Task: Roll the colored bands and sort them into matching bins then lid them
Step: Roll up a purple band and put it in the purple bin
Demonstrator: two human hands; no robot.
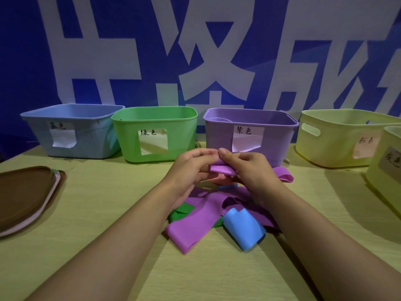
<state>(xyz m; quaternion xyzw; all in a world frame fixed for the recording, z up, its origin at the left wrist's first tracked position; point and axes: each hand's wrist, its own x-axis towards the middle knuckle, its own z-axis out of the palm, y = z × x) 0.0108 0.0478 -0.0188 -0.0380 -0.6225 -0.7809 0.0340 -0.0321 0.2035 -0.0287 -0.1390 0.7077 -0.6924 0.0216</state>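
Observation:
My left hand [191,170] and my right hand [249,170] meet above a heap of bands, both pinching a purple band [221,169] that is partly rolled between the fingertips. Its loose tail [191,227] runs down toward me over the heap. A blue band [243,229] curls at the near right of the heap, and a green band [182,210] peeks out on the left. Behind stand a blue bin [71,131], a green bin [154,133] and a purple bin [249,131], each with a paper label.
Two pale yellow bins [338,137] [386,161] stand at the right, one nearer me. A stack of lids, brown on top [26,194], lies at the left table edge. A blue banner with white characters fills the background.

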